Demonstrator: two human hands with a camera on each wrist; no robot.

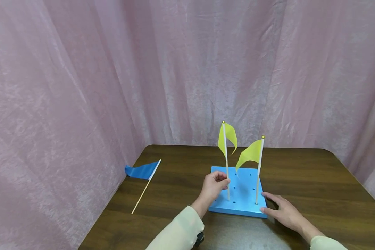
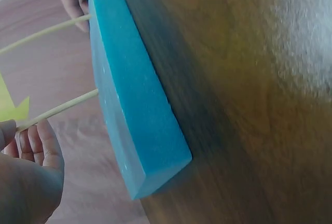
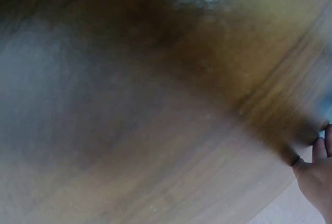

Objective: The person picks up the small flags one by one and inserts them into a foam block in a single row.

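My left hand [image 1: 213, 185] pinches the wooden stick of a yellow flag [image 1: 230, 135] between thumb and fingers. That stick stands nearly upright, its lower end right at the top of a blue board [image 1: 243, 189] with rows of small holes. In the left wrist view, the pinched stick [image 2: 67, 105] meets the face of the board [image 2: 140, 94]. A second yellow flag [image 1: 251, 152] stands in the board's near right corner, leaning slightly right. Beside it my right hand [image 1: 282, 210] rests with fingers spread, fingertips at the board's right edge. Only part of the right hand [image 3: 315, 175] shows in the right wrist view.
A blue flag [image 1: 143, 171] on a wooden stick lies at the left side of the dark wooden table [image 1: 315, 180]. Behind the table and along its sides hangs a pink curtain [image 1: 187, 69].
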